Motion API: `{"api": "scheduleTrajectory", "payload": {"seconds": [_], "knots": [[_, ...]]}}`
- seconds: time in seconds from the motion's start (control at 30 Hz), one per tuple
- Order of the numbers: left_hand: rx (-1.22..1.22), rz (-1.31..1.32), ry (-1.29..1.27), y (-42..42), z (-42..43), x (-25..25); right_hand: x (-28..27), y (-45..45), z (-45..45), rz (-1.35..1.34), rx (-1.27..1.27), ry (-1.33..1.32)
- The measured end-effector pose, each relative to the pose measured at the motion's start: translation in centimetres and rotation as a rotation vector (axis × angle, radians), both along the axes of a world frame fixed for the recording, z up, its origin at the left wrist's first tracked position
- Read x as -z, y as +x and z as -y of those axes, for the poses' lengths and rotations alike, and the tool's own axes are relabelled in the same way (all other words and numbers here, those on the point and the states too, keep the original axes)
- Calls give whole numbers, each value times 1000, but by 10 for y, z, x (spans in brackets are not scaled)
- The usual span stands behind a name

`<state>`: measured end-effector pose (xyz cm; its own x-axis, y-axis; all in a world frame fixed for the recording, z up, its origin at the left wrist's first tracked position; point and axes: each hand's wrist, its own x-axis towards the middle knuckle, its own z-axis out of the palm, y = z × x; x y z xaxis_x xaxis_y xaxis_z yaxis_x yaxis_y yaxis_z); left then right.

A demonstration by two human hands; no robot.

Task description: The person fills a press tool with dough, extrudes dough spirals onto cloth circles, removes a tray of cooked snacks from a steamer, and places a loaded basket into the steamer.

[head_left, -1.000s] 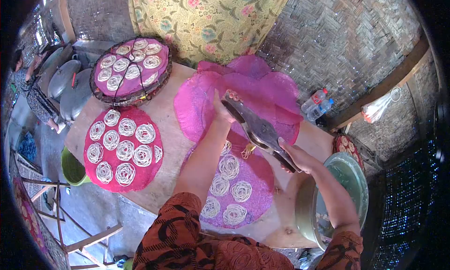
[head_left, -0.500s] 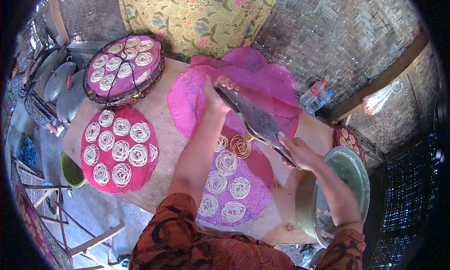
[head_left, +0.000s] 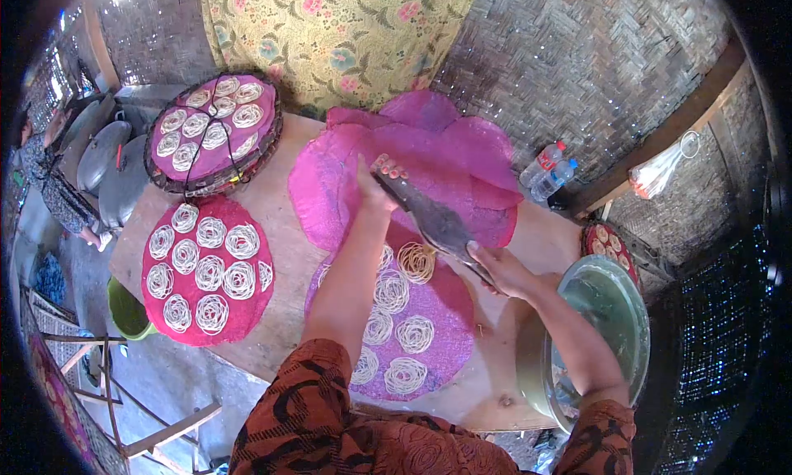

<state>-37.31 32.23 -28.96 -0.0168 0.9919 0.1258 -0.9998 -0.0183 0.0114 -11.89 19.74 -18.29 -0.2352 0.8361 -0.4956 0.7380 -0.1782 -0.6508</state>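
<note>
Both my hands hold a dark, elongated hand press point(head_left: 441, 225) slantwise above the table. My left hand point(head_left: 374, 186) is at its far end, beside a cluster of small round reddish-and-white pieces; the left fingers are mostly hidden behind the tool. At the near end, the fingers of my right hand point(head_left: 502, 269) wrap around the handles. Below the tool lies a round purple mat point(head_left: 445, 343) with several pale noodle-like coils point(head_left: 404, 376). One coil point(head_left: 416, 262) looks browner and lies just under the press.
Stacked pink mats point(head_left: 445, 145) lie behind my hands. A red mat point(head_left: 247, 310) with coils and a corded stack of round trays point(head_left: 276, 133) are at left. A green basin point(head_left: 639, 343) stands at right, near two bottles point(head_left: 554, 178). Another person point(head_left: 49, 178) is at far left.
The press and both hands have shifted slightly left in view. The handles at my right hand look closer together. The whole view has also moved a little.
</note>
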Motion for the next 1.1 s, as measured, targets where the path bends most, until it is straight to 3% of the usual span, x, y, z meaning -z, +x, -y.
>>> {"api": "scheduleTrajectory", "payload": {"seconds": [0.4, 0.53, 0.6, 0.67, 0.73, 0.83, 0.9, 0.93, 0.97, 1.0, 1.07, 1.1], "knots": [[-134, -55, 3, -52, 22, -1, 12, -33, -11, -67, -185, -33], [-263, -153, 160, -70, 65, -92, -3, -25, 2, -271, -215, -83], [-288, -220, 240, -79, 116, -146, -42, -22, 32, -379, -399, -15], [-200, -148, 282, -90, 167, -182, -44, -12, 65, -405, -527, 131], [-134, -136, 561, -92, 214, -184, -81, -23, 114, -259, -505, -108], [-167, -282, 674, -75, 287, -166, -30, -20, 166, -254, -643, 86], [-232, -251, 452, -53, 337, -144, -8, -27, 196, -267, -522, -164], [-218, -289, 516, -45, 346, -137, 12, -24, 210, -270, -515, -161], [-205, -327, 581, -37, 356, -131, 39, -20, 221, -271, -495, 29], [-137, -419, 823, -32, 358, -122, 65, -16, 233, -271, -474, 222], [144, -906, 488, -27, 396, -93, 112, -2, 259, -286, -451, 347], [167, -885, 716, -17, 392, -113, 131, 8, 268, -366, -358, 402]]}}
